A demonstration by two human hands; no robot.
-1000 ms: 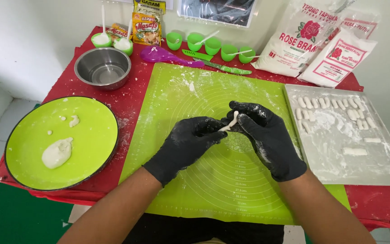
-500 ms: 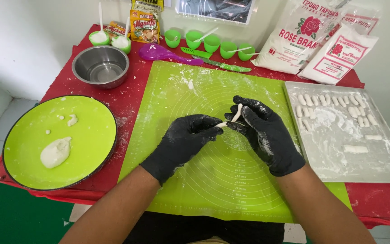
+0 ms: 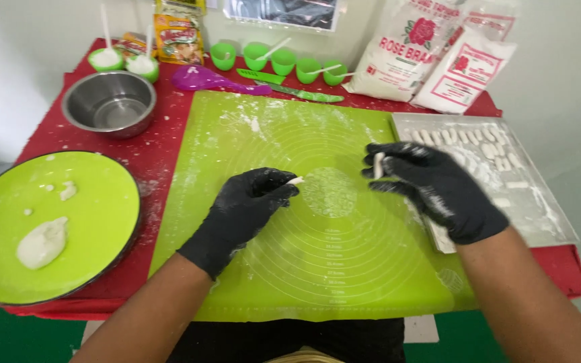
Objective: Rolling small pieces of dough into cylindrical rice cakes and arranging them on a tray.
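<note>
Fingers of left hand pinched shut on dough bit above mat; right hand nipped dough stick, near floured tray for setting down.

Both my hands gloved: thin black disposable gloves, snug fit, slightly glossy, wrinkling at the knuckles. Left hand glove ends in a cuff just past the wrist, light white powder smudges on the fingertips. Right hand glove same type, more white dusting across fingers and back, cuff also at the wrist. Forearms bare below the cuffs, no sleeves, no watch or bands showing.
</note>
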